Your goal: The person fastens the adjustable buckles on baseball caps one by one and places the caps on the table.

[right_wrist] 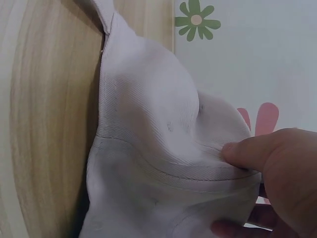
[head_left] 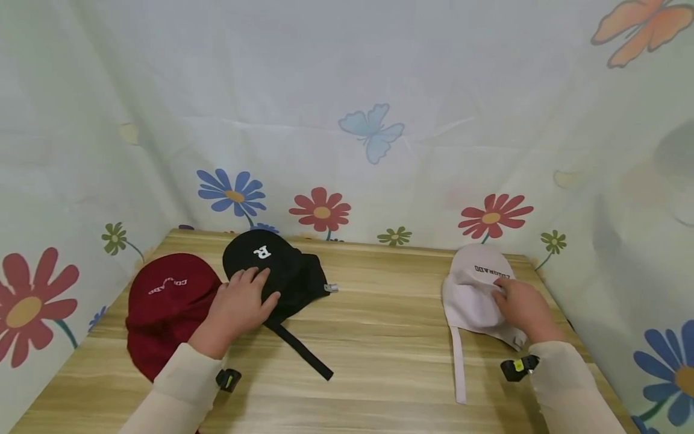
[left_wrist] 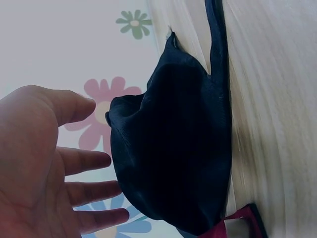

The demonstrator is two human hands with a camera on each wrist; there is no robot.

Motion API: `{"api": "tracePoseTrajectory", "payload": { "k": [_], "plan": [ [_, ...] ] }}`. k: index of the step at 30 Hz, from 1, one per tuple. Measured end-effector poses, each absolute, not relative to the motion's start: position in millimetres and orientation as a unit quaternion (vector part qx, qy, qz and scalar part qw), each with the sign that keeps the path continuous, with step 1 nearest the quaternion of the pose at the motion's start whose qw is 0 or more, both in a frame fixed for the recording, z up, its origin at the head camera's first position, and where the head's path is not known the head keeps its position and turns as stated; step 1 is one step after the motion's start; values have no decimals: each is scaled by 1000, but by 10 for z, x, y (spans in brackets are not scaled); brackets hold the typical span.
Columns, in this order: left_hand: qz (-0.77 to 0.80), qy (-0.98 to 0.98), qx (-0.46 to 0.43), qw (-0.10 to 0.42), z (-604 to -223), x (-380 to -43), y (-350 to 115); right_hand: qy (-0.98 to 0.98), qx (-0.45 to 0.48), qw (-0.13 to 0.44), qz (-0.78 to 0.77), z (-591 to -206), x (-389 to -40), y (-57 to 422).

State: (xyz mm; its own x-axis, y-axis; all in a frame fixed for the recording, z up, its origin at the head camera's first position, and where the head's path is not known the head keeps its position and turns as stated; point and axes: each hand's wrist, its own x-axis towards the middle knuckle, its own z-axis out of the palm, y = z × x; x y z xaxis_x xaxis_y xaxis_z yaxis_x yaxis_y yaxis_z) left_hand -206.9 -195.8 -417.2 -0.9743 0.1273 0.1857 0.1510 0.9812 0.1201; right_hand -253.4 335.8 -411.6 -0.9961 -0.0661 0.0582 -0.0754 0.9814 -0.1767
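Observation:
A black cap (head_left: 298,271) with a white R lies on the wooden table, its strap trailing toward the front. My left hand (head_left: 240,304) is over its near left side; the fingers are spread and nearly straight, tips right at the fabric in the left wrist view. On the right is a pale pink cap (head_left: 470,295) with dark lettering. My right hand (head_left: 527,307) pinches its raised fabric, the thumb (right_wrist: 242,151) on one side of a seam and fingers on the other. A dark red cap (head_left: 168,301) is left of the black one, partly behind my left forearm.
The wooden table (head_left: 379,337) runs back to a white curtain (head_left: 434,78) printed with flowers and butterflies, which also closes off both sides. Black wrist devices (head_left: 518,367) are worn under both cuffs. The pink cap's strap (head_left: 458,367) hangs toward the front.

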Motion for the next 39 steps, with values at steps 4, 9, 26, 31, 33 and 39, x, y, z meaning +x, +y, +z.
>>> {"api": "tracePoseTrajectory", "payload": {
  "k": [4, 9, 26, 31, 33, 39],
  "plan": [
    [-63, -991, -72, 94, -4164, -2053, -1958, -995, 30, 32, 87, -4066, -2544, 3325],
    [-61, -990, -74, 99, -4137, -2033, -1940, -995, 35, 47, 77, -4002, -2561, 3300],
    [-88, -988, -83, 99, -3987, -1959, -1773, -986, 73, 122, 83, -3718, -2522, 3128],
    [-86, -987, -90, 102, -3987, -1969, -1737, -985, 75, 129, 82, -3592, -2491, 3024],
    [-85, -987, -91, 101, -3987, -1969, -1717, -985, 80, 129, 79, -3541, -2478, 2983],
    [-79, -987, -94, 106, -3980, -1959, -1663, -985, 90, 125, 72, -3363, -2438, 2843]
  ]
}}
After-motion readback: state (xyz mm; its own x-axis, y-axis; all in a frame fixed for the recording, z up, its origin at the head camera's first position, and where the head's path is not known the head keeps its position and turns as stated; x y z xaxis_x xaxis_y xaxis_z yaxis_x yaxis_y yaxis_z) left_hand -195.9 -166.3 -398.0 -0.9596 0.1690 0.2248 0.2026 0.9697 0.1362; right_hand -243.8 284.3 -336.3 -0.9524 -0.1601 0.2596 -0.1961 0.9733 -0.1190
